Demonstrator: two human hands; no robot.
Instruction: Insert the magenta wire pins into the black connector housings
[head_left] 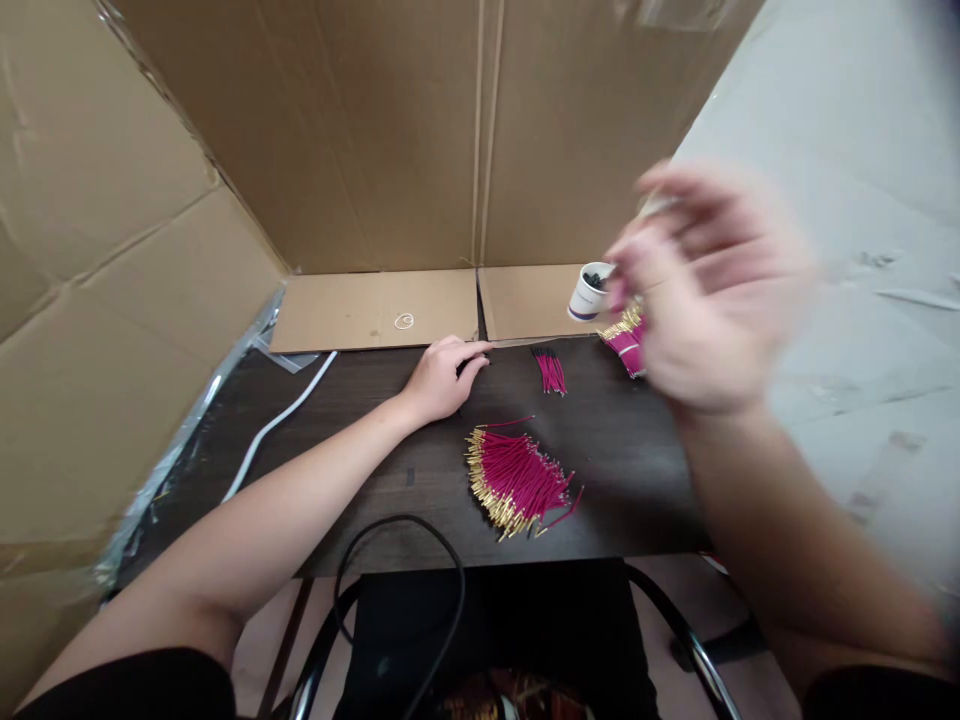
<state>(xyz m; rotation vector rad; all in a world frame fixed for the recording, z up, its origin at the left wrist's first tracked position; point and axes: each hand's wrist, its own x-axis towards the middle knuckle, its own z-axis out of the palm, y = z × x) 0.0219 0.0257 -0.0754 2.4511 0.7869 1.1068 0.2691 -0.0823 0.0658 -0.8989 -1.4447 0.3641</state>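
My left hand [442, 378] rests on the dark table by the cardboard edge, index finger and thumb stretched out with a gap between them. Raised at the right, my right hand [712, 290] is smeared by motion; something pale shows at its fingers, but I cannot make out what it is. A large fanned pile of magenta wires with gold pin ends [517, 480] lies in front of me. Farther back is a small bunch of magenta wires with black ends [550, 371]. Partly behind my right hand sits a banded bundle of magenta wires with gold ends [628, 345].
A paper cup [587, 298] of small black parts stands on the cardboard strip. A white loop [404, 321] lies on the strip's left part. Tall cardboard walls [375, 130] enclose the back and left. A white cable [277, 420] runs along the left; a black cable [405, 518] loops near my lap.
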